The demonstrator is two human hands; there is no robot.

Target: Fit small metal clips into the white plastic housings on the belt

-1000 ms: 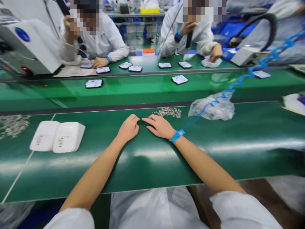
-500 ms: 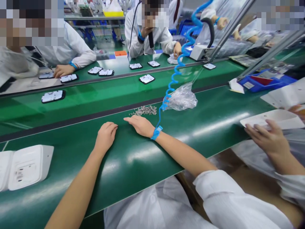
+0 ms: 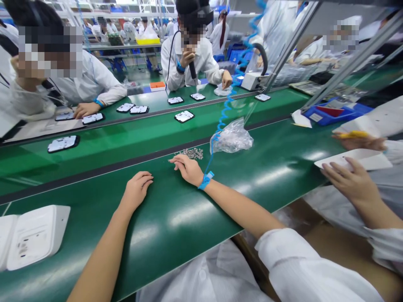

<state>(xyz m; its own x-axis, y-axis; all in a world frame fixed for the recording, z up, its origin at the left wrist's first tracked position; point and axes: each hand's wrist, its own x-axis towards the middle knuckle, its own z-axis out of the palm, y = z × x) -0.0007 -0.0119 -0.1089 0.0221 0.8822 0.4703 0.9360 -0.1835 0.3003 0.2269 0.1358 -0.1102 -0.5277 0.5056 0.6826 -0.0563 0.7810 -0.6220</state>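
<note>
My left hand rests on the green tabletop, its fingers loosely bent and slightly apart, with nothing visible in it. My right hand lies just in front of a pile of small metal pieces that look like screws and hides part of it. Its fingers stretch leftward, a little apart; I see nothing held between them. Round my right wrist is a blue strap, joined to a coiled blue cord that runs upward. A clear plastic bag lies right of the pile.
White plastic housings sit at the left. Beyond a dark edge strip runs a lower green belt with flat white-and-black parts. At the right, a co-worker's hand holds a white housing. A blue bin stands behind. Two co-workers sit opposite.
My right hand's fingers have bent and separated slightly beside the pile. My left hand stays nearly in place. The view has tilted up. A yellow-handled item now shows in the right co-worker's far hand.
</note>
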